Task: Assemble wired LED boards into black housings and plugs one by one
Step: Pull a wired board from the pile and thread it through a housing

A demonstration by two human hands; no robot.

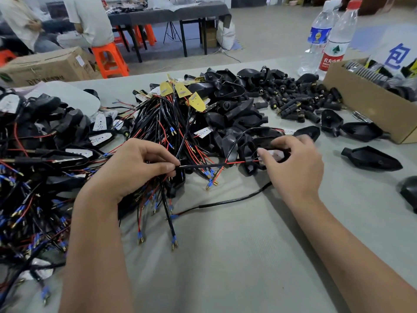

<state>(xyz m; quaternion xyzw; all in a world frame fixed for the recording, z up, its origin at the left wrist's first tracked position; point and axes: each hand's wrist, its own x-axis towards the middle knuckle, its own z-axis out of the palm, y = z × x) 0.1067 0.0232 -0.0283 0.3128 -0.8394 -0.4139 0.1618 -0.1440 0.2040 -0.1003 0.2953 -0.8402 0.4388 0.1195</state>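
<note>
Two bare forearms come up from the bottom edge, no sleeves, watch, rings or gloves showing, and the left hand (135, 164) and right hand (295, 164) both have short, plain, unpainted nails.

I see a grey-green table (225, 256) carrying a tangle of wired boards (171, 114), a heap of black housings (230, 109), loose plugs (300, 98), a cardboard box (365, 102) at right and two water bottles (325, 39).
</note>
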